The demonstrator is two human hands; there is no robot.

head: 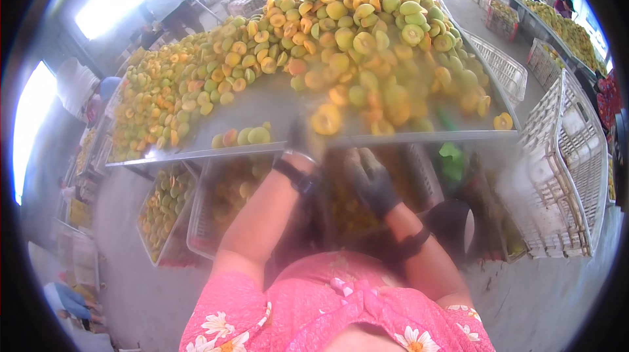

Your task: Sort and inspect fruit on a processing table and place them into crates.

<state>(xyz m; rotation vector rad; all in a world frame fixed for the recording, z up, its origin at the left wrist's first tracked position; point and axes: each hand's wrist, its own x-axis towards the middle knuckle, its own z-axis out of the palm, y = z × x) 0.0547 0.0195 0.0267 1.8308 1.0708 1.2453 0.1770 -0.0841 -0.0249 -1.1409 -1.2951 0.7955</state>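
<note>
A metal sorting table (236, 111) bears a large heap of halved yellow-green stone fruits (339, 32). My left hand (302, 131), gloved and blurred, is at the table's near edge, close to a cut fruit half (326, 119); what it holds cannot be made out. My right hand (368, 177), in a dark glove with pale fingertips, is just below that edge, above a crate of fruit halves (346, 204). Its fingers point up towards the edge, and whether they hold anything is unclear. Several fruits (245, 136) lie by the edge left of my left hand.
Fruit-filled crates (167, 209) stand under the table at left. White plastic crates (565, 170) are stacked at right, near a green scrap (451, 161) and a dark rounded object (449, 226). Another crate (496, 64) stands beyond the table's right side. People work at other tables behind.
</note>
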